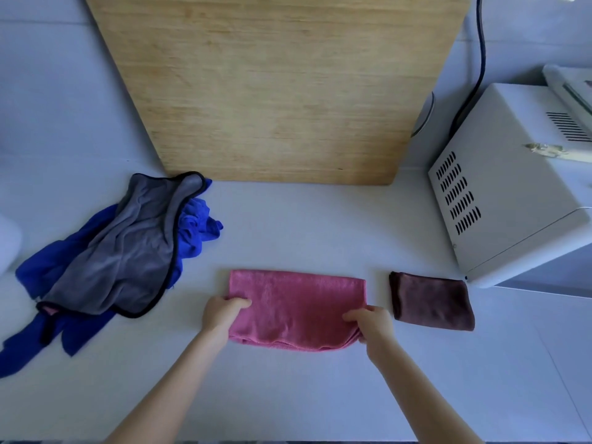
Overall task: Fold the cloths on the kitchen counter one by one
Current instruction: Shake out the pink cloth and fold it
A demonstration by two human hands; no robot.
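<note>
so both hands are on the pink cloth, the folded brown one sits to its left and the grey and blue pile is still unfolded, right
Not quite. The head view shows the folded brown cloth to the right of the pink cloth, beside the white microwave, not to its left. The rest holds: the left hand and right hand both grip the pink cloth, and the grey cloth and blue cloth lie crumpled on the left.
</note>
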